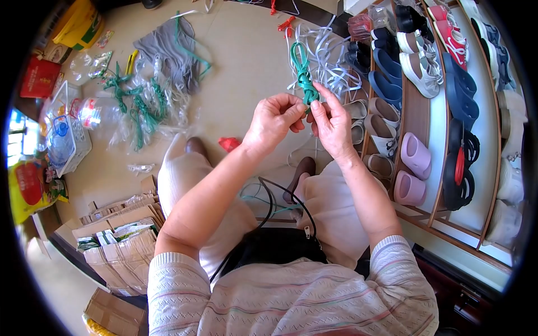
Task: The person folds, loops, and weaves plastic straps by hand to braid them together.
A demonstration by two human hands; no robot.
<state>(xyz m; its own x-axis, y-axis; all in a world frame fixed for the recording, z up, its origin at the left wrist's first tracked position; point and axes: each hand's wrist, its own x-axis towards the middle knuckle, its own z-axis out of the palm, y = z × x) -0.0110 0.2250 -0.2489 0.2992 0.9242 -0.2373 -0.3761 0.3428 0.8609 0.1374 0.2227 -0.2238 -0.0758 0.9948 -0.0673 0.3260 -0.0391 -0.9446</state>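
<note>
A knotted bundle of green cord (305, 78), with a loop at its top, stands up between my two hands. My left hand (274, 119) pinches the lower end of the bundle between thumb and forefinger. On the other side, my right hand (332, 120) grips the bundle's lower part with its thumb and fingers. Just behind it, a tangle of pale ribbon-like strips (325, 59) lies on the floor. A black bag (274, 245) with dark straps rests on my lap.
A shoe rack (428, 215) with several pairs of shoes stands at the right. On the left floor lie a grey cloth (168, 50), green cord with clear plastic (143, 106), a plastic bottle (101, 112) and a white basket (73, 148). A cardboard box (120, 257) sits at lower left.
</note>
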